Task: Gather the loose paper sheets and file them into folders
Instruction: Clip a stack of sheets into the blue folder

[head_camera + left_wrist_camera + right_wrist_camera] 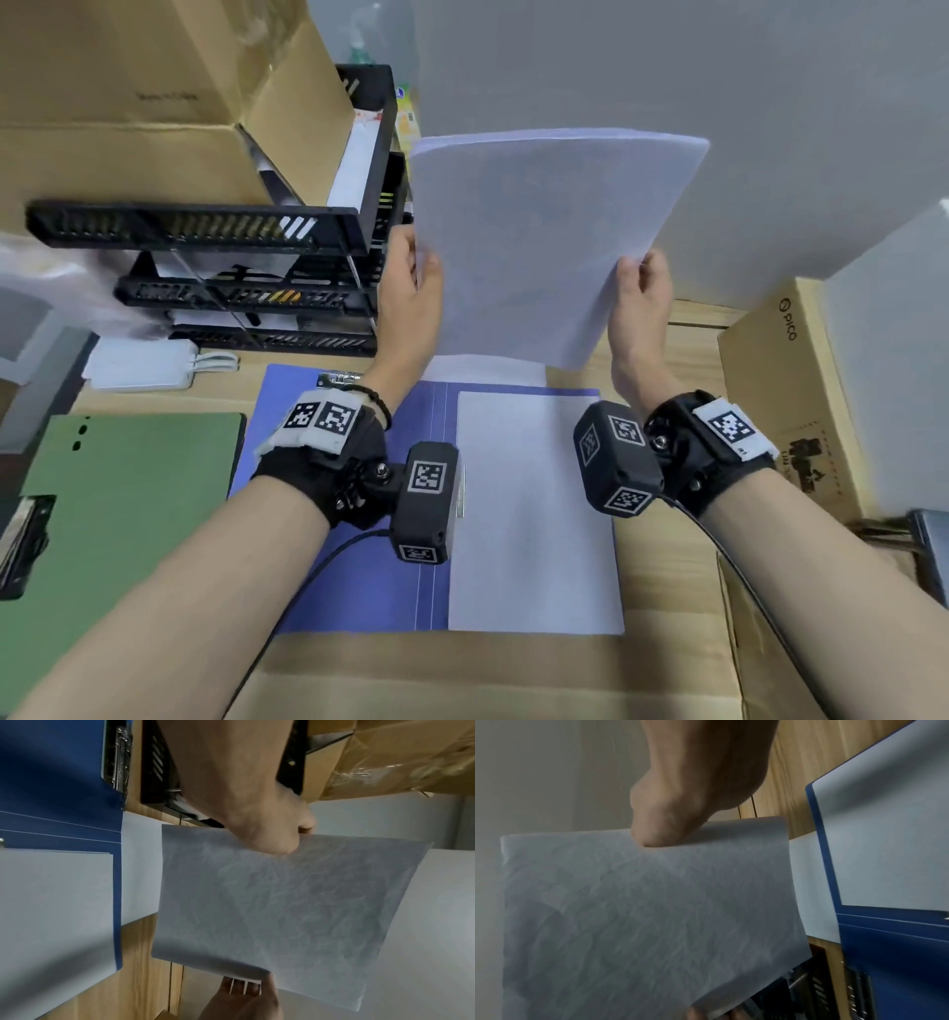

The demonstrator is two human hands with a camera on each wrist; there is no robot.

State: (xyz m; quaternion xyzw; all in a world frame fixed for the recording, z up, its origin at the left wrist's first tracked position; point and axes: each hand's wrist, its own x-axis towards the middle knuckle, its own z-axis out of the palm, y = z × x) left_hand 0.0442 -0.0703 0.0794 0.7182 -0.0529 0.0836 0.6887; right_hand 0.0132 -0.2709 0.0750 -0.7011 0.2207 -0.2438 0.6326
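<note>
I hold a stack of white paper sheets [544, 241] upright above the desk, its lower edge near the desk. My left hand [411, 288] pinches its left edge and my right hand [639, 293] pinches its right edge. The sheets [282, 902] show in the left wrist view under my thumb, and again the sheets [641, 912] in the right wrist view. An open blue folder [359, 580] lies flat below my wrists with white sheets [534, 514] on its right half. A closed green folder [118, 514] lies to the left.
A black stacked letter tray [246, 267] stands at the back left under a large cardboard box [144, 103]. A PICO cardboard box [791, 390] stands at the right. A white power bank [144, 362] lies behind the green folder. Grey partition walls [719, 77] close the back.
</note>
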